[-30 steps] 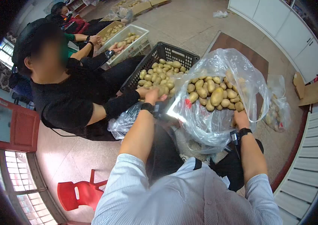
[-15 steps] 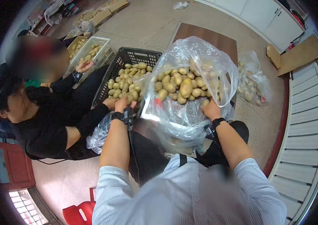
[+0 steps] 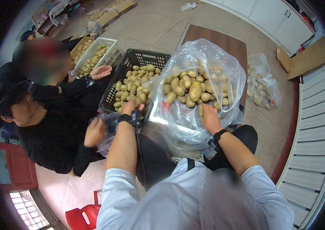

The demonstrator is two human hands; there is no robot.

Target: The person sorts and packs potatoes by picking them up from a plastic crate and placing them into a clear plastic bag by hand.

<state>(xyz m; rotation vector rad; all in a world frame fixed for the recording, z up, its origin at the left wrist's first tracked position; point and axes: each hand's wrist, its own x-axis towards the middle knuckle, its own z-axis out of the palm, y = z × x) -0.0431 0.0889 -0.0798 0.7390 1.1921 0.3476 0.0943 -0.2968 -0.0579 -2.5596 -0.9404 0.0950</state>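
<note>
My left hand (image 3: 129,108) is over the near edge of a black plastic crate (image 3: 104,92), its fingers curled around a potato (image 3: 137,102). Many more potatoes (image 3: 135,82) lie in that crate. To the right, a large clear plastic bag (image 3: 185,126) lies open with a heap of potatoes (image 3: 195,91) in it. At the near side of this heap is my right hand (image 3: 210,117), with a small potato (image 3: 201,110) between thumb and fingers. Part of each grip is hidden by the hand itself.
A person in black (image 3: 51,126) sits close on my left, one palm upturned. Beyond are a white crate (image 3: 110,42) of potatoes and cardboard boxes. A brown board (image 3: 224,40) lies behind the bag; another filled bag (image 3: 262,82) is on the floor at right.
The co-worker's near hand has drawn back from the crate beside my left hand, and their other hand has extended. My right hand has shifted slightly left, a potato now showing in it.
</note>
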